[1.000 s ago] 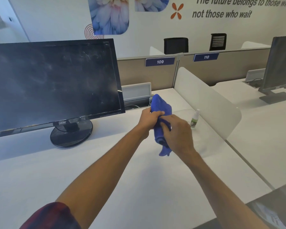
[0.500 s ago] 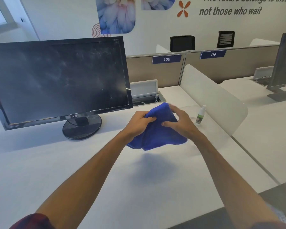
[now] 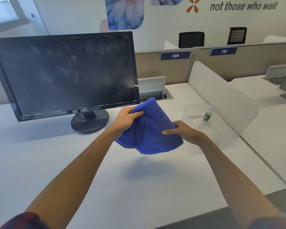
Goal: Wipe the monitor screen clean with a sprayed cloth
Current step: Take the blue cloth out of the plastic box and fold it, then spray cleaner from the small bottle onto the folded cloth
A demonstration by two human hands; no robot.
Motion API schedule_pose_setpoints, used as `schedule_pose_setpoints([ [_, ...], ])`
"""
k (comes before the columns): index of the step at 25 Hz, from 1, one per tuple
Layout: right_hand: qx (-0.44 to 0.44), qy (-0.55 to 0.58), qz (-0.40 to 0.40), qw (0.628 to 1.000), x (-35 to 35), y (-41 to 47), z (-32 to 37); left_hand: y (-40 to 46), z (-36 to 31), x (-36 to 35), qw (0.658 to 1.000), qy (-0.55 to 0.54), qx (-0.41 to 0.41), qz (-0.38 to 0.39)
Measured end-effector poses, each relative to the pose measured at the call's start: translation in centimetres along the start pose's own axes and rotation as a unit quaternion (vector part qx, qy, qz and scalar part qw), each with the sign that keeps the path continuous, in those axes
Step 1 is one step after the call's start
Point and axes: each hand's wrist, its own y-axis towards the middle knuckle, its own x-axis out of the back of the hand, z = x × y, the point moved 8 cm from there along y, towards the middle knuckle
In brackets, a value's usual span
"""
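- You are holding the blue cloth (image 3: pixel 149 129) in the air above the white desk (image 3: pixel 56 162), near the middle of the scene, just right of the monitor's round base (image 3: pixel 90 121).
- Your left hand (image 3: pixel 126 119) is pinching the cloth's upper left edge between thumb and fingers; your right hand (image 3: pixel 185 132) is pinching its right edge, thumb lying on top. The fingers under the fabric are hidden.
- The monitor (image 3: pixel 64 73) is standing far left on the desk, its dark screen carrying pale smears and specks, heaviest toward the upper right. Nothing is touching it yet.
- The spray bottle (image 3: pixel 208 113) is standing upright to the right of your right hand, beside the translucent divider (image 3: pixel 224 96), with no hand on it. I cannot tell whether the cloth is damp; a dry wipe is likely smearing the dust or scratching the panel.
- The cloth is hanging loose and sagging below both hands. Wiping with it bunched is risking uneven pressure and missed patches.
- Pressing hard on the upper screen is risking tipping the monitor back on its small base, since neither hand is bracing it.
- Swinging your right hand outward is risking knocking over the bottle.
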Motion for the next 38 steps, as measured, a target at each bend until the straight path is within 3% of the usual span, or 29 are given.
schedule_pose_setpoints([
  [3,0.012,0.097,-0.015,0.995,0.4,1.3,-1.9,0.2,3.9,1.4,0.993,-0.064,0.083,-0.047],
  [8,-0.023,0.198,-0.176,0.964,2.2,4.2,-4.9,-1.1,11.7,-0.1,0.952,-0.182,0.235,-0.074],
  [11,-0.072,0.249,-0.153,0.954,0.2,6.0,-7.4,-2.6,15.9,-1.3,0.914,-0.251,0.289,-0.132],
  [13,-0.105,0.227,-0.125,0.960,-1.5,7.0,-9.3,-3.3,18.3,-1.7,0.902,-0.262,0.308,-0.151],
  [17,-0.115,0.067,-0.115,0.985,-3.7,8.1,-10.4,-3.6,20.3,-1.7,0.908,-0.237,0.307,-0.157],
  [24,-0.059,-0.116,-0.216,0.968,-2.4,8.3,-9.7,-3.0,18.6,-0.1,0.965,-0.001,0.201,-0.170],
  [27,-0.004,-0.381,-0.270,0.884,-3.1,7.8,-8.2,-3.1,17.4,-0.2,0.972,0.158,0.101,-0.141],
  [29,0.023,-0.459,-0.236,0.856,-4.7,7.8,-8.6,-3.0,17.5,-0.6,0.937,0.334,0.037,-0.097],
  [32,0.015,-0.467,-0.193,0.863,-4.7,8.0,-9.6,-2.8,19.3,-0.6,0.893,0.445,0.028,-0.056],
  [36,0.135,-0.392,-0.359,0.836,1.6,5.9,-4.3,-2.2,19.3,-0.1,0.895,0.441,0.012,-0.064],
  [38,0.142,-0.335,-0.446,0.818,6.8,4.0,-2.6,-2.0,19.1,0.7,0.903,0.421,0.008,-0.083],
])
